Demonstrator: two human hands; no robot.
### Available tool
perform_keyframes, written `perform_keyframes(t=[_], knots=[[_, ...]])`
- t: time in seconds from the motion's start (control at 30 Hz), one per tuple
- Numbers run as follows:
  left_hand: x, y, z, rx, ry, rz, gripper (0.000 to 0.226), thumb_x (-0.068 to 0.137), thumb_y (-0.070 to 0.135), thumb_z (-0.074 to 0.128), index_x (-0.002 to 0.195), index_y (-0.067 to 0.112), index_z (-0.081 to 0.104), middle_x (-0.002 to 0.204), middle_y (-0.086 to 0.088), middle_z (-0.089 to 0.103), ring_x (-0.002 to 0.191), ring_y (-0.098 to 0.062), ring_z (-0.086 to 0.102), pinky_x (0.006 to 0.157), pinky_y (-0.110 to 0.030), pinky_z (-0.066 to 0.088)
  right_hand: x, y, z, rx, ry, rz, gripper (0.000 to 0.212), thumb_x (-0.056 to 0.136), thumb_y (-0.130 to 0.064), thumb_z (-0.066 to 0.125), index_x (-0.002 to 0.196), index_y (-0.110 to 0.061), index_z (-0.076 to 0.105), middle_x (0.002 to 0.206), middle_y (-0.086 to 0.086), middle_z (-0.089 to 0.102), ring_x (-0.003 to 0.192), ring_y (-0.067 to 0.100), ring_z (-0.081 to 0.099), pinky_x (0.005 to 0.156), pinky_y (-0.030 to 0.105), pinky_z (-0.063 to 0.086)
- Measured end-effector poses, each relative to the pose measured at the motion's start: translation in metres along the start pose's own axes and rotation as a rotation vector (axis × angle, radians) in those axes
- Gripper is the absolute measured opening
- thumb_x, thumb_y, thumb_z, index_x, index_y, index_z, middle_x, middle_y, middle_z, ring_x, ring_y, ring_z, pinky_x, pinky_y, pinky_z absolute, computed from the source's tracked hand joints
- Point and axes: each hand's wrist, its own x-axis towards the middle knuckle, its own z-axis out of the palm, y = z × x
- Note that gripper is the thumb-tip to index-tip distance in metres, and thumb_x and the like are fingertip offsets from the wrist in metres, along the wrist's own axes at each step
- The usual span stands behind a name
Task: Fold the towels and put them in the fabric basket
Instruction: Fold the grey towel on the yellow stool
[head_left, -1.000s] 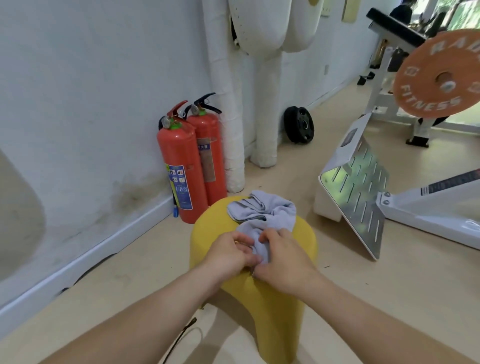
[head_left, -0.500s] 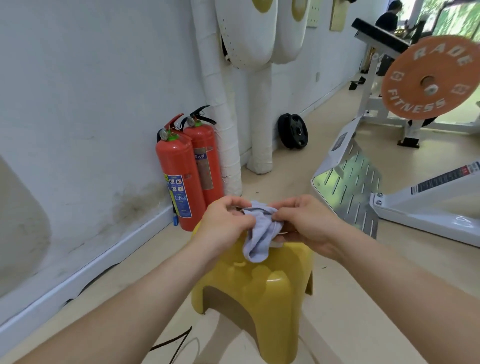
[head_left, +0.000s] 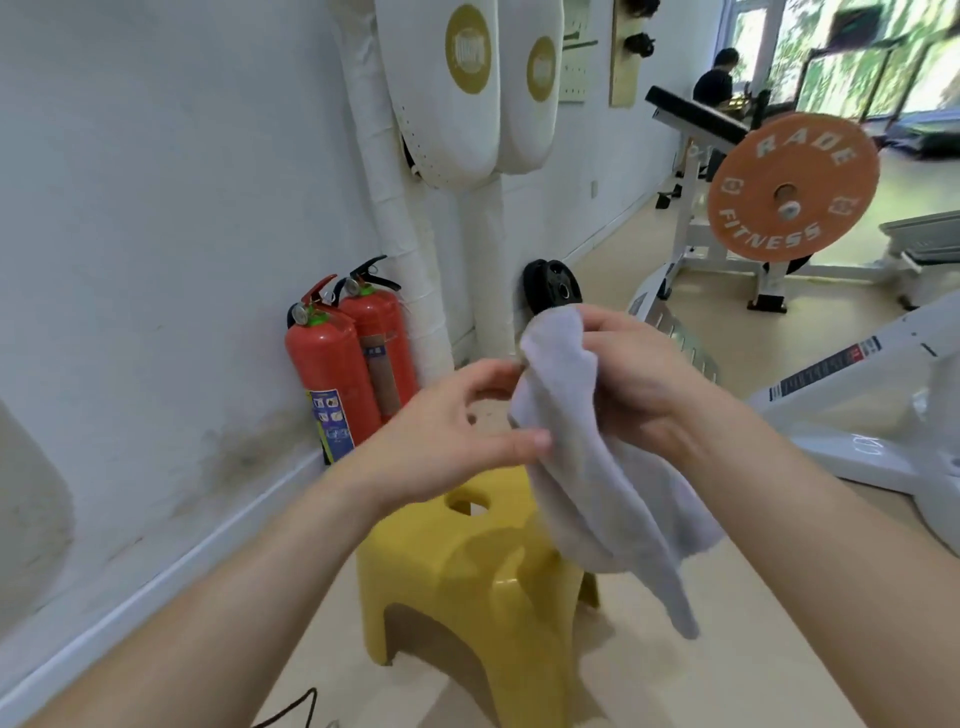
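A pale grey towel (head_left: 597, 493) hangs in the air above a yellow plastic stool (head_left: 467, 561). My right hand (head_left: 639, 384) grips its upper part, and the cloth drapes down over that hand towards the lower right. My left hand (head_left: 441, 436) is at the towel's left edge, thumb laid on the front of the cloth and fingers curled near its top corner. The stool's seat is bare. No fabric basket is in view.
Two red fire extinguishers (head_left: 332, 374) stand against the white wall on the left. A white gym machine (head_left: 857, 384) with an orange weight plate (head_left: 789, 187) fills the right. A black plate (head_left: 550, 283) leans on the wall behind. A person (head_left: 719, 78) sits far back.
The towel lay crumpled on the stool with both hands on it. Both hands lifted it clear, and it now hangs open from the right hand, higher up.
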Motion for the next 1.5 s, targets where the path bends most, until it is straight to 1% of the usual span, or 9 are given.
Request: perform_keyframes(t=[0.2,0.3,0.4,0.53,0.83,1.07,1.23,1.33,1.5], knots=[[0.015,0.024,-0.008,0.0,0.369,0.14,0.051,0.062,0.03,0.076,0.107,0.035,0.052,0.104,0.014,0.059,0.099,-0.001,0.057,0.08,-0.023,0.05,-0.003,-0.023,-0.006,-0.163,-0.055,-0.13,0.027,0.078,0.011,0.048,0.073,-0.01,0.065,0.084,0.017,0.053,0.061,0.017,0.05,0.06,0.028,0.043],[0.016,0.035,-0.009,0.286,0.329,0.314,0.02,0.072,0.029,0.074,0.087,0.017,0.067,0.091,0.004,0.061,0.087,-0.004,0.058,0.075,-0.023,0.048,-0.006,-0.025,-0.006,-0.181,-0.088,-0.139,0.019,0.073,0.003,0.06,0.078,-0.012,0.071,0.086,0.015,0.059,0.064,0.016,0.053,0.065,0.033,0.043],[0.014,0.051,-0.007,-0.013,0.326,0.239,0.038,0.09,0.03,0.063,0.074,-0.004,0.057,0.06,-0.002,0.053,0.056,-0.005,0.047,0.051,-0.02,0.037,-0.01,-0.028,-0.004,-0.312,-0.101,-0.208,0.014,0.09,-0.009,0.057,0.088,-0.01,0.071,0.084,0.008,0.06,0.075,0.016,0.053,0.073,0.033,0.046],[0.014,0.058,-0.017,-0.35,0.313,0.099,0.032,0.091,0.031,0.056,0.076,0.005,0.065,0.061,0.006,0.065,0.057,-0.005,0.058,0.054,-0.018,0.045,-0.016,-0.033,-0.002,-0.315,-0.339,-0.19,0.034,0.086,-0.048,0.058,0.102,-0.021,0.07,0.099,-0.01,0.069,0.1,0.007,0.06,0.091,0.036,0.047],[-0.005,0.072,-0.056,-0.14,0.239,0.065,0.019,0.07,0.03,0.071,0.08,0.016,0.078,0.075,-0.002,0.074,0.069,-0.01,0.063,0.063,-0.023,0.05,-0.017,-0.032,-0.009,-0.242,-0.588,-0.017,0.024,0.075,-0.008,0.069,0.098,-0.004,0.071,0.094,0.011,0.073,0.085,0.021,0.069,0.077,0.027,0.056],[0.018,0.016,-0.111,0.643,-0.028,-0.25,0.03,0.077,0.043,0.074,0.065,0.016,0.067,0.058,0.006,0.052,0.059,-0.005,0.047,0.054,-0.019,0.035,0.017,-0.023,-0.029,-1.09,-0.077,0.056,0.017,0.075,-0.028,0.078,0.079,-0.012,0.072,0.07,0.001,0.065,0.066,0.015,0.057,0.057,0.023,0.041],[0.031,0.009,-0.155,0.791,0.688,0.056,0.006,0.08,0.022,0.065,0.086,0.022,0.062,0.073,-0.003,0.063,0.071,-0.026,0.057,0.064,-0.031,0.047,0.044,-0.048,-0.032,-0.969,0.583,-0.418,0.012,0.077,-0.006,0.055,0.083,-0.015,0.06,0.077,0.005,0.06,0.075,0.026,0.054,0.059,0.03,0.04],[0.026,-0.017,-0.143,0.683,0.903,0.019,0.017,0.082,0.035,0.064,0.084,0.022,0.053,0.077,-0.005,0.064,0.075,-0.032,0.059,0.066,-0.041,0.049,0.042,-0.018,-0.042,-1.09,0.593,-0.398,0.014,0.072,-0.005,0.053,0.081,-0.016,0.052,0.078,0.009,0.061,0.077,0.033,0.053,0.061,0.035,0.039],[-0.007,-0.093,-0.066,0.582,0.303,-0.349,0.027,0.074,0.039,0.072,0.081,0.019,0.055,0.075,0.001,0.064,0.073,-0.023,0.06,0.068,-0.036,0.049,0.017,0.09,-0.049,-1.092,0.072,0.138,0.027,0.071,-0.014,0.065,0.061,-0.015,0.039,0.061,0.002,0.043,0.06,0.022,0.044,0.052,0.029,0.033]])
